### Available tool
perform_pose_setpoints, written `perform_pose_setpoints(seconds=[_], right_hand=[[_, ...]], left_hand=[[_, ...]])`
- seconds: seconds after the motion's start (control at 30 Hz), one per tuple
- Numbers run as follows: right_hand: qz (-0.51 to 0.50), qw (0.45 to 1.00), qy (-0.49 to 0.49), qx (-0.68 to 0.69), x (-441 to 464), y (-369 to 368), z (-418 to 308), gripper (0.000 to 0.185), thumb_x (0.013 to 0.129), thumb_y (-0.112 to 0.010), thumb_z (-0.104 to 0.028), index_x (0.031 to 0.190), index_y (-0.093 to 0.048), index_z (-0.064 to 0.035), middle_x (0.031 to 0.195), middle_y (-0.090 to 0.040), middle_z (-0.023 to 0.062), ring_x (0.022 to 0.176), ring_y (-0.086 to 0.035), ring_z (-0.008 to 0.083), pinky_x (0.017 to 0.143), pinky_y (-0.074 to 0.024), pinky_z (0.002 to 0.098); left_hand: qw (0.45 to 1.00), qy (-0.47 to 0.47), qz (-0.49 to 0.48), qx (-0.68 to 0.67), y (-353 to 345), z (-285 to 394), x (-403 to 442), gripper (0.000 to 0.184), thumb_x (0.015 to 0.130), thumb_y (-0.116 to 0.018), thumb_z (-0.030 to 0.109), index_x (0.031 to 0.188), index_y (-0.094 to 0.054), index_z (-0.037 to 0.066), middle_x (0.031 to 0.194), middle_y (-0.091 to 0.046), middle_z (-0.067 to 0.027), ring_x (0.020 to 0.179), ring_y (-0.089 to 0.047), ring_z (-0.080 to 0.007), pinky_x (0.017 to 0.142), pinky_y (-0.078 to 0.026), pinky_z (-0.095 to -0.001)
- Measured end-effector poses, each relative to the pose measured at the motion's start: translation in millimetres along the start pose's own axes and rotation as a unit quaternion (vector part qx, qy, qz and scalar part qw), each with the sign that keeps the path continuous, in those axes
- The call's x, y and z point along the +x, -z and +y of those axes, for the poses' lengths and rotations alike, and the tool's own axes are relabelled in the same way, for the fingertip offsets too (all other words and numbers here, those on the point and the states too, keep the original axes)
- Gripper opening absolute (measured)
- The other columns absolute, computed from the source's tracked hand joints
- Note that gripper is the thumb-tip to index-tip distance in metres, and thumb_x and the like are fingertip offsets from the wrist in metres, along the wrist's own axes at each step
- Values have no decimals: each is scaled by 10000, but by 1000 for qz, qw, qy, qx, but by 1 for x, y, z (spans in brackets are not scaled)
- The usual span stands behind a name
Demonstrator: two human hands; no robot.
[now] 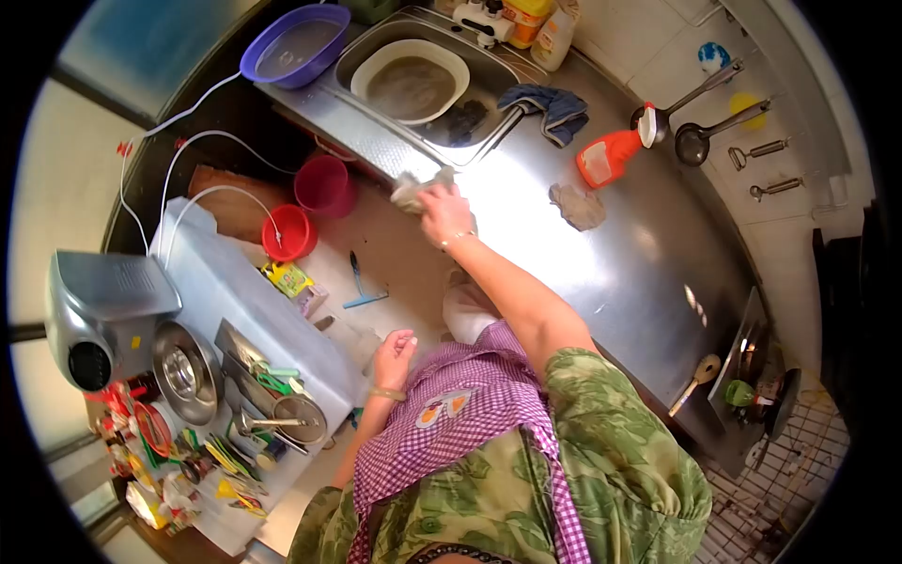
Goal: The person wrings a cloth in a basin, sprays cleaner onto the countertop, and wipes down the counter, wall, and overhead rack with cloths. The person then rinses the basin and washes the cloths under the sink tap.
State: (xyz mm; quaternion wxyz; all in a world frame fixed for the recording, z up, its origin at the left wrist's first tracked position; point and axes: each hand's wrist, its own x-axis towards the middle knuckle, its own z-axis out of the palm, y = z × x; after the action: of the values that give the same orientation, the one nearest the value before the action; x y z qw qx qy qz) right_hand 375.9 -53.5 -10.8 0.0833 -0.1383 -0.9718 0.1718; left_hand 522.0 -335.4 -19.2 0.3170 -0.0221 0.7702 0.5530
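My right hand [445, 214] reaches forward and is closed on a pale cleaning cloth [413, 194]. The cloth is at the front edge of the steel counter [564, 254], just below the sink. My left hand [394, 357] hangs low beside the checked apron [451, 414], its fingers loosely bent and nothing visible in them. On the counter to the right of my right hand lies a crumpled beige cloth [577, 207]. Beside that cloth is a red spray bottle [609, 158]. A dark blue cloth [548, 111] lies by the sink's right rim.
A white basin [453, 58] of murky water stands in the sink [487, 150]. A purple basin [315, 75] is left of it. On the floor are a red bucket [303, 246] and a pink bucket [325, 199]. Ladles [693, 146] hang on the wall. Utensils crowd the covered table [315, 362].
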Motion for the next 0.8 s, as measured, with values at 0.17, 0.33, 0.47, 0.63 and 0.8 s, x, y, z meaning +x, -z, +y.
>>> perform_pose_setpoints(seconds=[0.17, 0.33, 0.47, 0.63, 0.8], right_hand=[[72, 964, -21, 254, 39, 2, 47, 414, 779, -610, -129, 1189, -653, -91, 1113, -636, 122, 1087, -540, 355, 960, -448, 406], [157, 973, -171, 7, -5, 80, 152, 385, 744, -594, -27, 1112, -686, -89, 1058, -644, 129, 993, -543, 353, 887, -456, 448], [-6, 967, -239, 84, 13, 103, 180, 328, 759, -601, -12, 1058, -716, -85, 1074, -664, 95, 1008, -574, 312, 893, -469, 431], [16, 541, -305, 783, 33, 58, 189, 467, 912, -559, -136, 1360, -502, -19, 1281, -609, 118, 1156, -601, 246, 996, -488, 379], [42, 415, -243, 876, 85, 55, 132, 441, 951, -552, -148, 1367, -481, -19, 1284, -598, 111, 1143, -605, 220, 1001, -487, 344]], left_hand=[[999, -16, 28, 23, 25, 64, 40, 248, 909, -670, 103, 1143, -656, 20, 863, -680, -49, 772, -649, -118, 721, -529, -253], [998, -11, 55, 33, 47, 87, 83, 253, 915, -662, 95, 1155, -649, 16, 900, -676, -58, 799, -645, -116, 742, -528, -252], [998, -52, 11, 18, 15, 153, 134, 369, 910, -677, 107, 1258, -588, 21, 1060, -653, -98, 921, -634, -142, 798, -533, -268], [988, -107, -108, 11, -69, 264, 218, 807, 879, -736, 216, 1519, -264, 74, 1401, -458, -166, 1197, -544, -239, 984, -486, -390], [965, 19, -255, -61, -112, 363, 265, 702, 874, -748, 194, 1456, -376, 67, 1333, -533, -140, 1164, -566, -202, 930, -502, -369]])
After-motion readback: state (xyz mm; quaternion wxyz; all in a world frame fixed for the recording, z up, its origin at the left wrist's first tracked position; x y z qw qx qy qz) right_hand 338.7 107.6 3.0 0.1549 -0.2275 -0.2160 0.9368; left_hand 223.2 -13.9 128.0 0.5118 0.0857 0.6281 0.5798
